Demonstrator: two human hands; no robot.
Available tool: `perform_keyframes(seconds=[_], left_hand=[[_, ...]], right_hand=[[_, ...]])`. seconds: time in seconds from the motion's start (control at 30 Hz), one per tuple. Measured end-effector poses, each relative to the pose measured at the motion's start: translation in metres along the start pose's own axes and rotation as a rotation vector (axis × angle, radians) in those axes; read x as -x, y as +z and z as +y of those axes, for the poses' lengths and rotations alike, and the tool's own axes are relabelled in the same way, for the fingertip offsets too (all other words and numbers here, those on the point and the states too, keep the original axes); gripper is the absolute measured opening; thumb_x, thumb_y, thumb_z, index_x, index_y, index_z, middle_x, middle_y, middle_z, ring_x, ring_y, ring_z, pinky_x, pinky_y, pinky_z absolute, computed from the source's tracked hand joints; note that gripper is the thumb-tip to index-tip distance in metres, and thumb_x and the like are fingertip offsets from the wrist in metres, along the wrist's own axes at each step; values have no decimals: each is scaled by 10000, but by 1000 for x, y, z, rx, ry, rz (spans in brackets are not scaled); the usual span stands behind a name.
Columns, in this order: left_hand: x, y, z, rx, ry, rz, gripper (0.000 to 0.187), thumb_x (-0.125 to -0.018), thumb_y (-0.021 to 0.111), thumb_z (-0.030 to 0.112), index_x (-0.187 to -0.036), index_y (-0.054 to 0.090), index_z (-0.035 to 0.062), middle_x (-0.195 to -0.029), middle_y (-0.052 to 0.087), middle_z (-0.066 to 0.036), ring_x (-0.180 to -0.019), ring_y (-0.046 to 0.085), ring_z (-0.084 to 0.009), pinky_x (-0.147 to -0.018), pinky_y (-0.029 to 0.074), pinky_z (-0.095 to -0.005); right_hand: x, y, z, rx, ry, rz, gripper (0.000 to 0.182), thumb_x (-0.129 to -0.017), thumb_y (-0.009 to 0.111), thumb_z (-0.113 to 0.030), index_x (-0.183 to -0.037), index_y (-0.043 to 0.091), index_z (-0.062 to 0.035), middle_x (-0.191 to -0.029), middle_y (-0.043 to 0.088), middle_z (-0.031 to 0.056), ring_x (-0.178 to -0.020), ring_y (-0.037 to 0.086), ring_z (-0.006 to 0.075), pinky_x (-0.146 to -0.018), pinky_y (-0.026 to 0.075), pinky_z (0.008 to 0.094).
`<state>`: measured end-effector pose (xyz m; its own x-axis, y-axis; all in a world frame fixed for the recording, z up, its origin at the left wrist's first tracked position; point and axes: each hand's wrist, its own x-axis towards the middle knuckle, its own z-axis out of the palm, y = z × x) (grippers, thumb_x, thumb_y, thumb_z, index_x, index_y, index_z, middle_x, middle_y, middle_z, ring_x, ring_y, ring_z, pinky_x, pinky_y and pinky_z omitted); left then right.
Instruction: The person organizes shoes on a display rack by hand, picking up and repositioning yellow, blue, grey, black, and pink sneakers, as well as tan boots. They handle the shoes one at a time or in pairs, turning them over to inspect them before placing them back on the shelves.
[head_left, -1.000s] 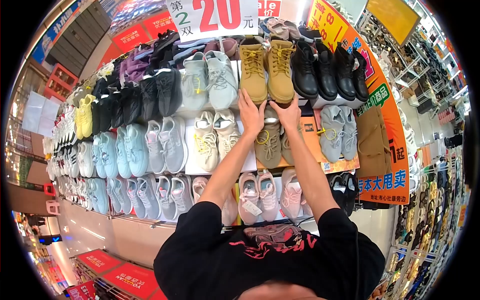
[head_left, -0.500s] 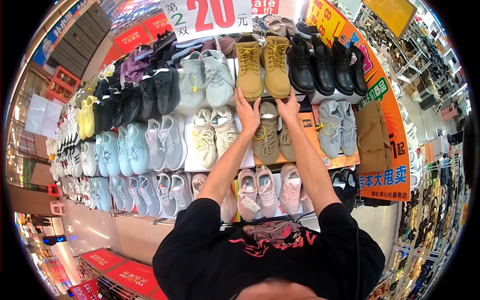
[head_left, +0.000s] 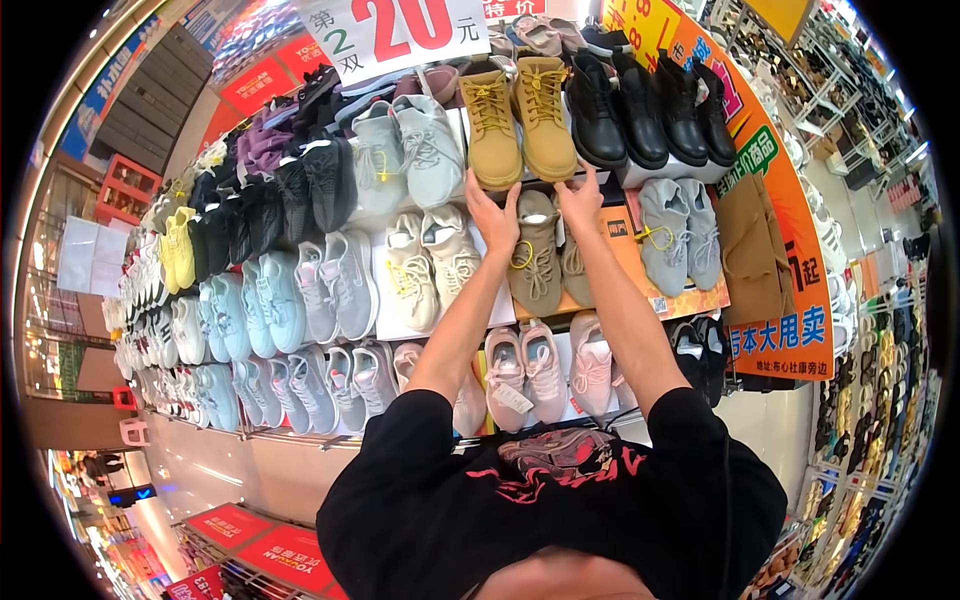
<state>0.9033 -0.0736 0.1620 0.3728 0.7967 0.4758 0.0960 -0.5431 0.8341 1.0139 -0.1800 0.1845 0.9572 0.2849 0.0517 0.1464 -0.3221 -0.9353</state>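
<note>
A pair of tan lace-up boots stands side by side on the upper tier, toes toward me. My left hand grips around the toe of the left boot, fingers at its outer side and thumb below. My right hand is closed in the same way at the toe of the right boot. Part of each hand's grip is hidden under the soles. Just below, between my wrists, sits an olive-brown sneaker with a yellow tag loop; its mate is partly covered by my right forearm.
Black boots stand right of the tan pair, grey sneakers left. Beige sneakers and pink sneakers fill lower rows. A price sign hangs above. An orange banner edges the right side.
The view has shifted slightly, so the display appears tilted and a little higher. Both hands stay at the boot toes; the tan boots keep about the same place among their neighbours.
</note>
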Motion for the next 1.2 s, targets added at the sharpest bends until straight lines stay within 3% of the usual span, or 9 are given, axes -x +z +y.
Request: perform_keyframes(seconds=[0.1, 0.2, 0.43, 0.5, 0.6, 0.67, 0.73, 1.03, 1.2], left_hand=[[5, -2, -16, 94, -18, 43, 822, -858, 798, 286, -1483, 361, -20, -1450, 460, -250, -1338, 459, -392, -1117, 364, -439], [12, -7, -18, 129, -8, 77, 711, -838, 814, 216, -1405, 476, -49, -1390, 543, -238, -1259, 544, -388, -1055, 434, -424], [12, -3, -25, 100, -252, -19, 847, -781, 852, 366, -1388, 490, -99, -1269, 625, -293, -1162, 617, -397, -1001, 469, -425], [6, -4, -24, 121, -271, -73, 846, -779, 866, 367, -1373, 496, -109, -1246, 658, -227, -1113, 659, -277, -948, 514, -366], [7, -3, -17, 139, -313, -49, 901, -749, 861, 417, -1386, 473, -87, -1221, 655, -268, -1111, 652, -378, -962, 500, -407], [4, -1, -19, 163, -364, -31, 903, -746, 860, 421, -1379, 459, -81, -1207, 660, -264, -1115, 653, -369, -965, 499, -404], [0, -4, -12, 93, -391, -72, 915, -740, 861, 434, -1380, 450, -75, -1207, 659, -265, -1118, 653, -364, -969, 498, -410], [0, -16, -7, 143, -532, -166, 899, -782, 831, 455, -1401, 430, -59, -1210, 658, -210, -1025, 669, -254, -891, 524, -361], [-1, -29, -11, 30, -386, -267, 900, -762, 826, 482, -1396, 452, -37, -1265, 585, -269, -1195, 574, -398, -1014, 456, -445]], right_hand=[[-11, 0, 46, -516, 1, 296, 477, -788, 736, -96, -1207, 556, 45, -1073, 692, 152, -920, 672, 201, -872, 529, 344], [-39, -23, 85, -278, -9, 473, 511, -772, 740, -72, -1238, 561, 38, -1195, 659, 182, -1114, 652, 260, -948, 520, 371], [-69, -36, 100, -215, -24, 133, 628, -746, 756, -28, -1296, 460, 37, -1362, 570, 213, -1290, 552, 299, -1067, 465, 391], [-65, -24, 107, -438, -131, 142, 672, -739, 769, -67, -1324, 455, 43, -1343, 577, 206, -1281, 550, 286, -1042, 471, 393], [-66, -21, 119, -331, -190, 114, 709, -724, 778, -81, -1349, 465, 35, -1331, 583, 192, -1269, 549, 276, -1015, 475, 387], [-79, -38, 112, -206, -136, -82, 560, -705, 755, -91, -1234, 605, 16, -1218, 607, 168, -1091, 596, 260, -928, 490, 359], [-86, -38, 122, -171, -153, -3, 393, -747, 668, -84, -1117, 616, 35, -990, 623, 86, -895, 574, 202, -856, 459, 328], [-57, -55, 105, -166, -148, -10, 556, -732, 686, -102, -1273, 605, -5, -1150, 552, 148, -1041, 570, 273, -927, 478, 361], [-37, -54, 85, -128, -149, 89, 500, -763, 693, -81, -1246, 627, 28, -1124, 630, 171, -1030, 638, 279, -902, 519, 350]])
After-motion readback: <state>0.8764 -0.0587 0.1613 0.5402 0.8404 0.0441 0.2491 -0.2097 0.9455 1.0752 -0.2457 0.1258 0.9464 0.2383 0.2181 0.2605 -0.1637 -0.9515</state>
